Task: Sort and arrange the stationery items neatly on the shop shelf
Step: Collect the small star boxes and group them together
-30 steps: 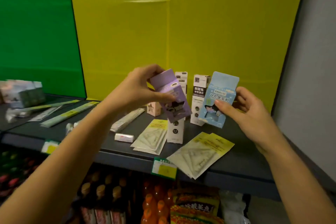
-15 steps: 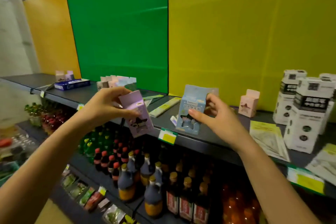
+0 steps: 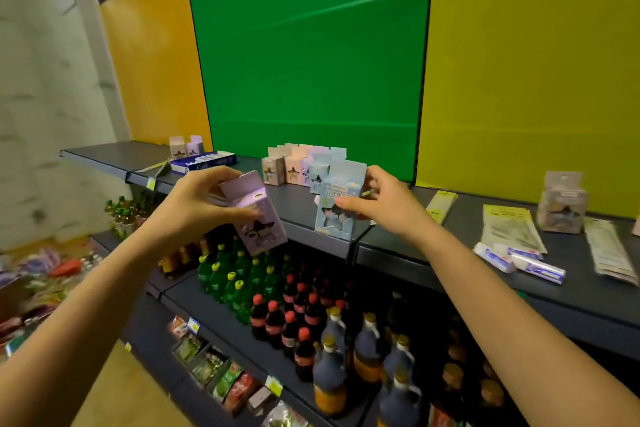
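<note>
My left hand (image 3: 199, 204) grips a purple box (image 3: 258, 218), tilted, held in the air in front of the dark shelf (image 3: 346, 239). A light blue box (image 3: 337, 208) with a star-shaped window is pinched in my right hand (image 3: 381, 206), its bottom near the shelf's front edge. Just behind both boxes a row of similar small pastel boxes (image 3: 301, 166) stands on the shelf before the green panel.
Further left on the shelf lie a blue flat box (image 3: 204, 161) and two small boxes (image 3: 187, 146). To the right are yellow-labelled flat packets (image 3: 509, 229), white tubes (image 3: 519, 262) and a clear-wrapped box (image 3: 562, 206). Bottles (image 3: 294, 308) fill the lower shelves.
The view has swung further left along the shelf. Both hands have carried their boxes left toward the row of pastel boxes; the white boxes have left the view.
</note>
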A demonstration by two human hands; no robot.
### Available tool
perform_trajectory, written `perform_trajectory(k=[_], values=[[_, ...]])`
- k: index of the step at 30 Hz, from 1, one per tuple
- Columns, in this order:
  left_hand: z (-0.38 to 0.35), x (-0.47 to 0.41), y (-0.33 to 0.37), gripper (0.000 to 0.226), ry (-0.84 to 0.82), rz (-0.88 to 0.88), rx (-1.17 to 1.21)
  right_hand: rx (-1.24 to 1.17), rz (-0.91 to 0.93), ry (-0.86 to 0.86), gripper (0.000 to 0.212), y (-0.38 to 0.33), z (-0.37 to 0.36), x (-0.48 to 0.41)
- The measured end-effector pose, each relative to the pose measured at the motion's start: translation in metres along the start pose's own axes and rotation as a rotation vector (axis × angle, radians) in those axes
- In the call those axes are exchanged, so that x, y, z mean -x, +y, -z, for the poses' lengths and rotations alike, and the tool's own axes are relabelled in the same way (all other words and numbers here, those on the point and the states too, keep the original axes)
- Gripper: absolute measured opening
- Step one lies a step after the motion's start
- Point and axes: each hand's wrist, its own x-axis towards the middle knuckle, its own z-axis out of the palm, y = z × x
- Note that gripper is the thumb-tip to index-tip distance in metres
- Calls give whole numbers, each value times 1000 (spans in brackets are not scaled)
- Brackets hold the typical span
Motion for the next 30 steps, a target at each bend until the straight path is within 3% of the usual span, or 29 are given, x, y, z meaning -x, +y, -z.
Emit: perform_trajectory(k=[3,14,18,30], values=[[5,-28,-32,34,7,-4,-10,68,1,-15,48,1,-21,-39],[15,-158,-115,43,-94,-94,-59,293,-11,16,56,6,-50,-167],[13,-190,-133,42,-105,-110,-24,371,-27,48,50,9,-50,-189],[-5,-261,-194,41,-264,-223,84,330,-87,166,39,12,-58,-227]])
